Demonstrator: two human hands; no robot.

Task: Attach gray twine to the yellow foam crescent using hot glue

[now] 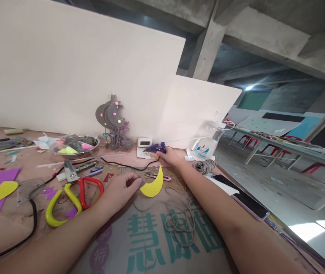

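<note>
Between the thumb and fingers of my left hand is one end of a yellow crescent moon cutout; a small grey bit shows at the fingertips. My right hand reaches farther out, with its fingers closed around a blue glue gun. The gun's nozzle points left, over a small white pad. A pink-handled snipper lies just behind the moon. Loose grey cord curls on the printed sheet below my hands.
Red-handled scissors and yellow-handled shears lie left, by a black cable. Behind are a bowl, decorated grey moons and a small digital clock. A plastic tub, cord coil and phone line the right.
</note>
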